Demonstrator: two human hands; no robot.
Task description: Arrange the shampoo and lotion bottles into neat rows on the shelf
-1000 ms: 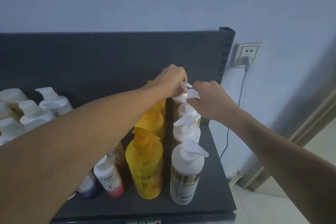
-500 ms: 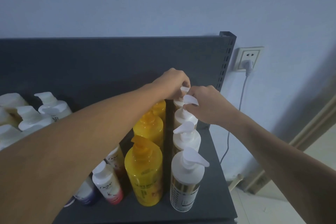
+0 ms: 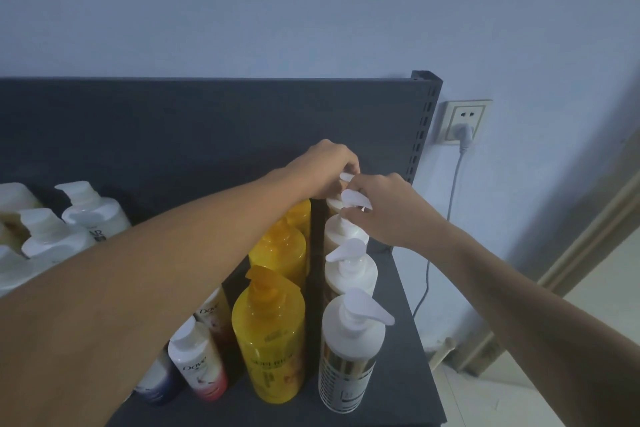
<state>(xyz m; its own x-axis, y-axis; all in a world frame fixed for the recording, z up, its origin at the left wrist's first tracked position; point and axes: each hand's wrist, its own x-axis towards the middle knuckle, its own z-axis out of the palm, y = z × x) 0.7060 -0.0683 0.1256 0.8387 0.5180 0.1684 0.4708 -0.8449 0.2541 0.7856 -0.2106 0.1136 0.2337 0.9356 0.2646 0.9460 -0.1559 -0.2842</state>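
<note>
Yellow bottles [image 3: 277, 291] beside white pump row [image 3: 349, 291]; forearm [image 3: 138, 288] crosses Dove bottles [image 3: 199, 360]

Head camera is sitting above the shelf's [image 3: 408, 340] front right corner, looking forward and down along the bottle rows toward the dark back panel [image 3: 173, 128]; close in, forearms filling the lower frame. Single view, nothing shared.

White wall socket [image 3: 463, 121] with grey plug [image 3: 464, 133] and hanging cable [image 3: 450, 211], blue wall [image 3: 311, 10] behind.
</note>
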